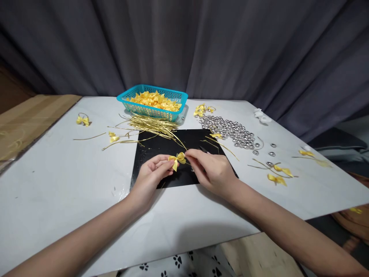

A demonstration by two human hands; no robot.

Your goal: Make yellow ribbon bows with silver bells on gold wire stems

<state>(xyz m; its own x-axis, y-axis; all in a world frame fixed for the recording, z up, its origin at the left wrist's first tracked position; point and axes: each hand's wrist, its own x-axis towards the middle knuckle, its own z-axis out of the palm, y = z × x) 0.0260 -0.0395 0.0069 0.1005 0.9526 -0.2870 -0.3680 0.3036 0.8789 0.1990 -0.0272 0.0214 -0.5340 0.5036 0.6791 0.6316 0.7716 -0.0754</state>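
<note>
Over the black mat (178,177), my left hand (152,171) pinches a small yellow ribbon bow (178,158) between thumb and fingers. Close beside the bow, my right hand (213,167) is closed in a pinch. A thin gold cord seems to pass at its fingertips, though the fingers partly hide what they grip. Behind both hands lies a bundle of gold cords (152,125). Just right of the mat spreads a heap of silver beads (230,130).
A blue basket (121,98) full of yellow bows stands at the back. One finished-looking bow with a bead and loop (83,120) lies far left. Loose bows (276,179), cords and beads are scattered at right. White scraps (262,116) lie near the back right edge.
</note>
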